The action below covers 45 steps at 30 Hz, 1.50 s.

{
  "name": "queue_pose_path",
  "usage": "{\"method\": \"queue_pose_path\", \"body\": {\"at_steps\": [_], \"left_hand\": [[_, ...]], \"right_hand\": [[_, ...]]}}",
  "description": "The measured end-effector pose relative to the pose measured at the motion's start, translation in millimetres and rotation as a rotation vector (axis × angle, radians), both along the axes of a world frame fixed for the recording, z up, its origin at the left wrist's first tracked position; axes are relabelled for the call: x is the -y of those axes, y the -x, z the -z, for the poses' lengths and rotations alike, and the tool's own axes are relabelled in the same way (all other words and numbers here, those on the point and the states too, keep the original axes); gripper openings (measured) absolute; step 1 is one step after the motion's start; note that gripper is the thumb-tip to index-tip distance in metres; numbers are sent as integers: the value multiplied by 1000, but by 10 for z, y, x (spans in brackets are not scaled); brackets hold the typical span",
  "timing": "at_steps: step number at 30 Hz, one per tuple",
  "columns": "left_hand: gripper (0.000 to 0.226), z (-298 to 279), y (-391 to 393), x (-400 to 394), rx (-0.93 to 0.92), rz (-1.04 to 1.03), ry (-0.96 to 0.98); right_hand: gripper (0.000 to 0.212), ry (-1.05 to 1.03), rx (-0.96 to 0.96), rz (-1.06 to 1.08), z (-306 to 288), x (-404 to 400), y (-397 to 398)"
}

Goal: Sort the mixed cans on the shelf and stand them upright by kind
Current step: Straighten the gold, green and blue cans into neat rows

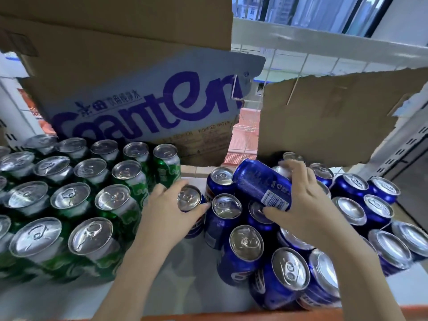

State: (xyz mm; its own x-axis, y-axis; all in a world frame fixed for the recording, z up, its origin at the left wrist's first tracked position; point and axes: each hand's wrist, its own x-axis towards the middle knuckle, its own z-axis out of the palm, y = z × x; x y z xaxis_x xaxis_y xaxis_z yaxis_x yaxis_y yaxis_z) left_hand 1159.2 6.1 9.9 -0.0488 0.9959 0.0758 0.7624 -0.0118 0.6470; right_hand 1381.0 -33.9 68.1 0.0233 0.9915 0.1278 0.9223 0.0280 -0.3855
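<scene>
Gripping an upright blue can (189, 198) near its top, the left hand (165, 210) has thumb and fingers curled round the rim, at the left edge of the blue group and just right of the green cans (69, 200). The right hand (308, 200) holds a second blue can (262, 184) tilted on its side above the others, fingers wrapped over the upper end and thumb under the barcode end, its base pointing up and left. Beneath and around it stand the blue cans (289, 251), most upright with tops showing, some at the front leaning. Green cans fill the left of the shelf (185, 286) in upright rows, pull-tabs up. A bare white strip of shelf runs between the two groups, where the forearms cross in from below. Behind the green cans sits a cardboard box (143, 100) with large purple lettering on a pale panel. To the right a torn cardboard sheet (335, 117) hangs against a white wire grid (289, 63), just behind the rear blue cans. A window (312, 12) shows at top right.
</scene>
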Motion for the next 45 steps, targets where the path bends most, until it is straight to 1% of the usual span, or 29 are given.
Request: {"method": "queue_pose_path", "body": {"at_steps": [1,3,5,7,10,14,17,22,24,25,26,28,30,31,33,36,37,40,43,45], "left_hand": [[66,9,-4,-2,-4,1,3],[66,11,-15,-3,-12,4,7],[69,3,-29,1,-53,16,12],[73,8,-35,-3,-105,48,20],[76,39,-23,-9,-119,139,48],[79,64,42,-16,-95,250,128],[87,79,99,-52,-76,297,184],[90,83,89,-63,-55,305,160],[91,72,100,-79,-81,320,142],[92,69,109,-91,-102,327,132],[93,62,112,-102,-126,331,122],[94,54,108,-121,-147,330,102],[94,54,101,-139,-122,317,94],[94,54,103,-146,-114,307,93],[92,60,112,-164,-109,284,89],[83,50,129,-182,-68,256,72],[80,41,133,-188,-59,253,72],[76,2,135,-197,-36,256,90],[72,-40,133,-197,-22,250,61],[76,-88,144,-211,-19,233,51]], "right_hand": [[79,37,91,-10,-48,-14,13],[81,75,245,-37,-114,-52,62],[81,90,322,-27,-148,-97,133],[87,112,404,-2,-158,-170,209],[95,171,534,5,-165,-310,296],[96,217,601,-7,-159,-461,312],[92,173,629,11,-150,-529,316],[84,39,611,19,-121,-584,258],[81,-4,546,32,-138,-562,208],[79,-20,474,47,-157,-539,189],[76,-41,360,68,-181,-508,173],[68,-95,33,107,-221,-455,150],[61,-161,-270,98,-234,-440,137],[59,-193,-383,79,-239,-442,133],[63,-233,-571,26,-277,-450,135],[73,-218,-870,-135,-325,-495,103],[72,-210,-949,-183,-328,-522,82],[63,-210,-1068,-197,-344,-607,43],[65,-184,-1088,-169,-354,-691,34],[66,-165,-1081,-182,-362,-757,38]]}}
